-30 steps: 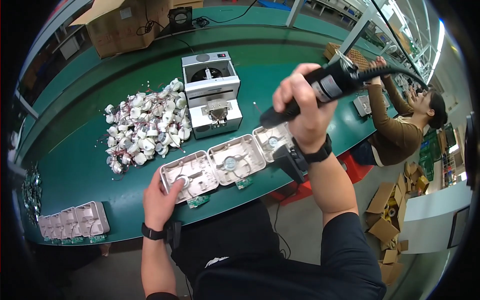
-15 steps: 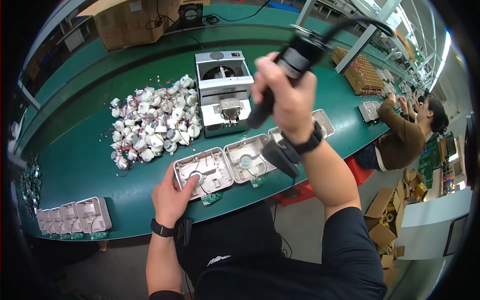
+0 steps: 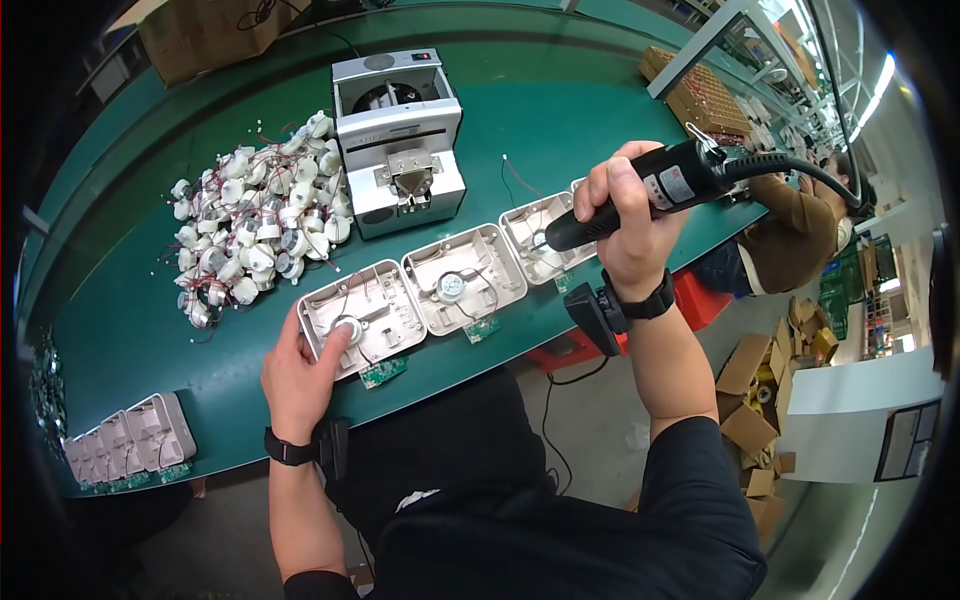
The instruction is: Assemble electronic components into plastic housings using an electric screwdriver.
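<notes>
My right hand (image 3: 636, 225) is wrapped round a black electric screwdriver (image 3: 678, 182), its cable running off to the right. The tool is tilted, its front end over the third white plastic housing (image 3: 522, 218) in a row. My left hand (image 3: 298, 385) grips the left edge of the nearest white plastic housing (image 3: 392, 312), its thumb on a small round part (image 3: 349, 329) inside. A green circuit board (image 3: 384, 372) hangs by a wire from that housing. The middle housing (image 3: 494, 262) holds a similar round part (image 3: 451, 287), with another board (image 3: 482, 330) at its front.
Behind the housings stands a silver machine (image 3: 397, 145), with a heap of white round wired parts (image 3: 255, 215) to its left. Several more housings (image 3: 160, 425) line the front left edge. A cardboard box (image 3: 205, 40) stands at the back; a co-worker (image 3: 795, 215) sits at the right.
My right hand has brought the screwdriver lower and to the right, tipping it flatter over the third housing. My left hand keeps hold of the same housing. The whole view has shifted.
</notes>
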